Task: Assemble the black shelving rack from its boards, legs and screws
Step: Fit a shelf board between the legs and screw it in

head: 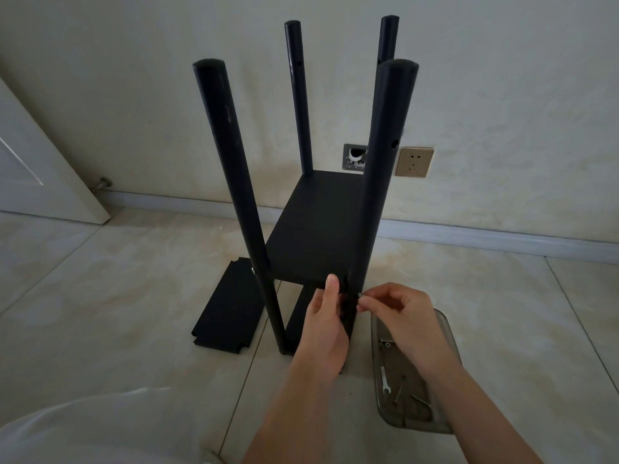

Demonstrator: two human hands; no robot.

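The rack stands on the floor near the wall, four legs up, one board fixed low. The left hand grips the near right leg at the board's corner; the right hand pinches a screw against that leg. A spare board lies left, a tray of tools right.

We see the rack standing on the floor before the wall, a loose board lying flat to its left and a tray to its right, with a wrench inside. A socket sits on the wall behind.
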